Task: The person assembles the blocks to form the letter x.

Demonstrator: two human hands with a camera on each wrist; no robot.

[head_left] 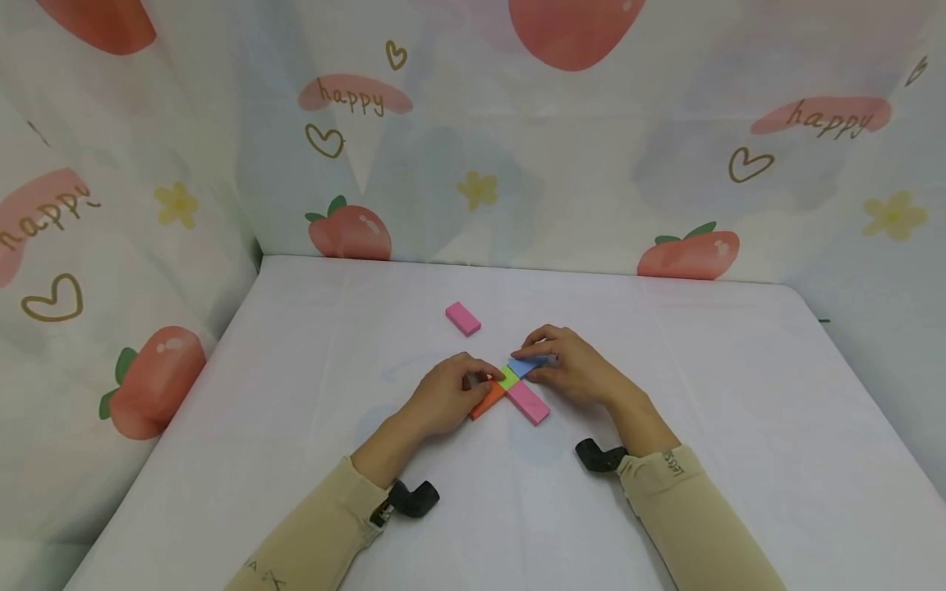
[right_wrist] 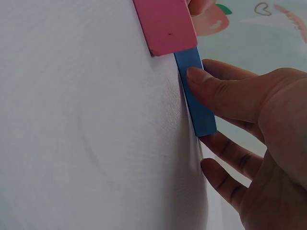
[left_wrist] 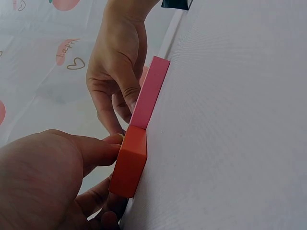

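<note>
Fruit-printed fabric walls (head_left: 569,164) are enclosing the white cloth-covered table (head_left: 517,509) I am watching remotely. The left hand (head_left: 447,394), left of a pink rectangular block (head_left: 528,403), is pinching an orange rectangular block (head_left: 486,402); the right hand (head_left: 572,365), beyond and right of it, a blue rectangular block (head_left: 523,367). A second pink rectangular block (head_left: 463,318) is lying well beyond. I am guessing both grips are steadying pieces against the small lime-green block (head_left: 509,378) touching the first pink's far end.

"happy" stands on 3 pink patches (head_left: 355,84) of the backdrop (head_left: 562,172); lettering (head_left: 673,464) on the sleeves (head_left: 698,517) is unclear.
</note>
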